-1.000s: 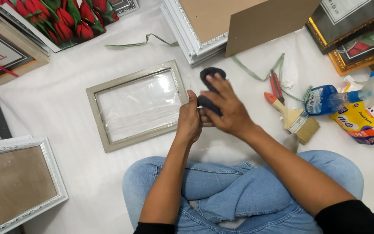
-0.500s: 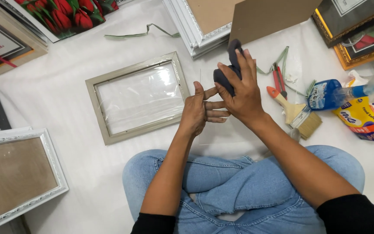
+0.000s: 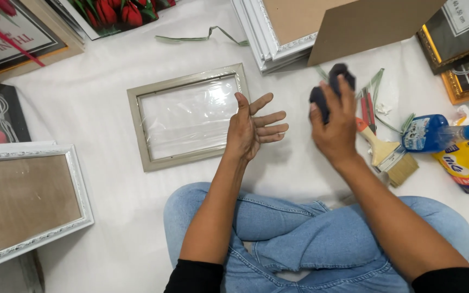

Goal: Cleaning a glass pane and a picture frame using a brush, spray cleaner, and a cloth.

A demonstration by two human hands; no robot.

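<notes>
Dark grey rounded object (image 3: 329, 89), gripped in right hand (image 3: 333, 130), raised above white sheet, right of centre, just left of paintbrush

Dark grey cloth (image 3: 329, 87), beige-grey frame (image 3: 185, 116) with clear film, white sheet (image 3: 99, 108), blue spray bottle (image 3: 427, 132), blue jeans (image 3: 299, 228).

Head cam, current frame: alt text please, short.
Seated cross-legged on a white sheet, a person's right hand grips a dark cloth while the open left hand hovers beside a grey picture frame. A paintbrush and blue spray bottle lie right.
</notes>
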